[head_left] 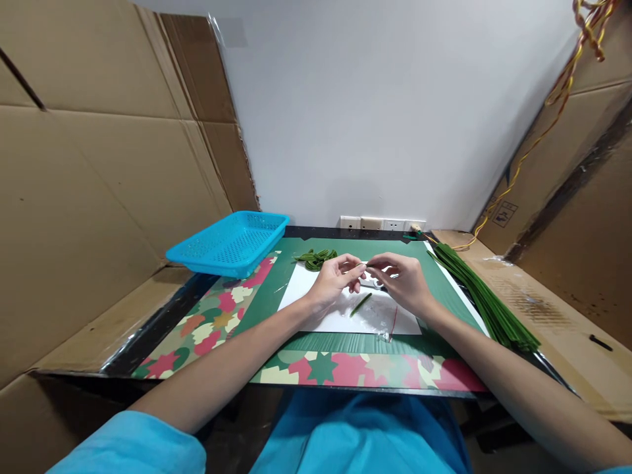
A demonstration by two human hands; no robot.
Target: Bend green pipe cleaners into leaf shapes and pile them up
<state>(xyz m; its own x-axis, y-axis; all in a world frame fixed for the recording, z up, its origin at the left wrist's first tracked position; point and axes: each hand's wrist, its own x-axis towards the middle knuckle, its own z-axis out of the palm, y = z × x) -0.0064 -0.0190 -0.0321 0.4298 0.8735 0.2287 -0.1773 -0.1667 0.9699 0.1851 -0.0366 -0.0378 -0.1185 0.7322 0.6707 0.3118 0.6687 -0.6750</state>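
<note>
My left hand (340, 275) and my right hand (401, 280) meet over the middle of the mat, fingertips pinched together. Between them shows a thin dark green strand, which looks like a pipe cleaner (368, 265), mostly hidden by the fingers. Below the hands, a short green pipe cleaner piece (361, 304) lies on a white sheet (316, 319). Left of my left hand is a small pile of bent green pipe cleaners (316, 259). Partly covered behind my hands is a white-handled item (370, 284) whose kind I cannot make out.
A blue plastic basket (232, 240) stands at the back left. A bundle of long green pipe cleaners (486, 299) lies along the right edge. The green patterned mat (266, 296) covers the table. Cardboard walls (99, 164) flank both sides; twisted wires (518, 168) hang at right by sockets (382, 224).
</note>
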